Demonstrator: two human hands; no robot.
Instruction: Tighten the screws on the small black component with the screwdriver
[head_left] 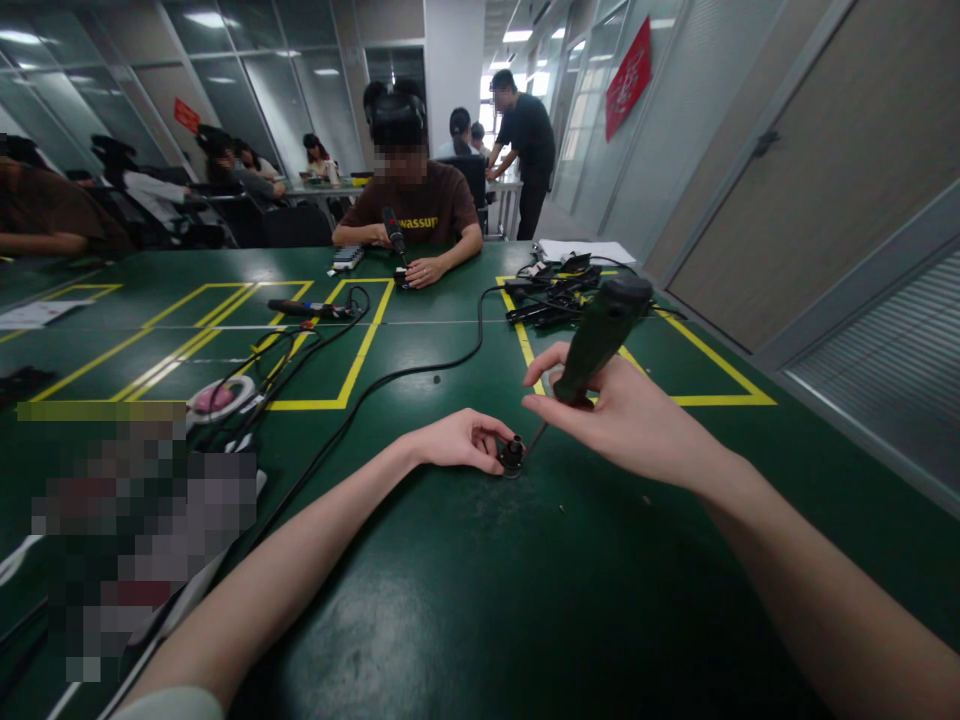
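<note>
the right hand [630,420] grips a green electric screwdriver [604,335]; left fingers [484,440] pinch a small black part [512,453] on the counter [570,600]. the tilted tool may slip off it.

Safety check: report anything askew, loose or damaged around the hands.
No damage shows. The right hand holds a dark green power tool tilted. The left hand pinches a small black part. A black cable trails loosely across the table.

The small part [512,453] under the left hand [459,440] is half covered by fingertips, its kind unreadable; the items at the table's [465,600] left are blurred out; both forearms are cut off by the bottom edge.
</note>
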